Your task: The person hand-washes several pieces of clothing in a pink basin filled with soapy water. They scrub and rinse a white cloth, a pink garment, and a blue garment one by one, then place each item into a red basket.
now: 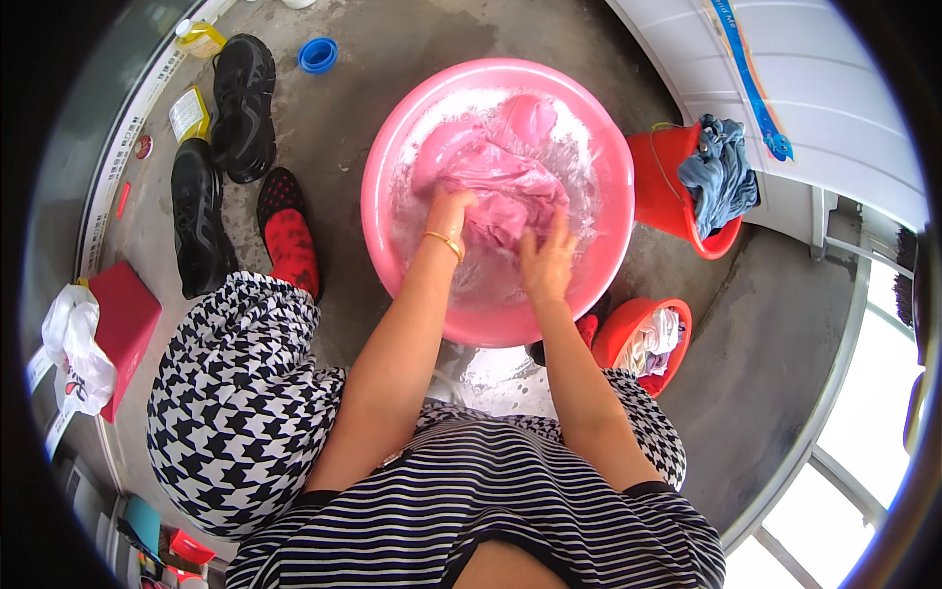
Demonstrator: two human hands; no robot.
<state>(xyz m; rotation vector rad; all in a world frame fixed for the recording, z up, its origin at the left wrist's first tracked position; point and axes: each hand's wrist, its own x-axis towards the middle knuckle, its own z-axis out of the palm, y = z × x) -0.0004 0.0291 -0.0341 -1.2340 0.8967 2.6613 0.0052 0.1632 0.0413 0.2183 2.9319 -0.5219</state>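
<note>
In front of me a large pink plastic basin [497,337] holds soapy water and a wet pink garment [508,180]. My left hand [450,215], with a gold bangle at the wrist, grips the near left edge of the cloth, its thumb on top and its fingers partly hidden under the fabric. At the cloth's lower right edge is my right hand [548,261], its fingers spread and the fingertips against or just beside the fabric. White suds lie around the garment, and part of it bulges up at the far side of the basin.
Right of the basin stand a red bucket [659,173] with blue clothes [714,177] and a smaller red bucket [614,335] with pale clothes. Black shoes [243,110], a blue plastic cap [318,55] and yellow bottles [200,38] lie at the left, with a dark red box [129,324] nearer.
</note>
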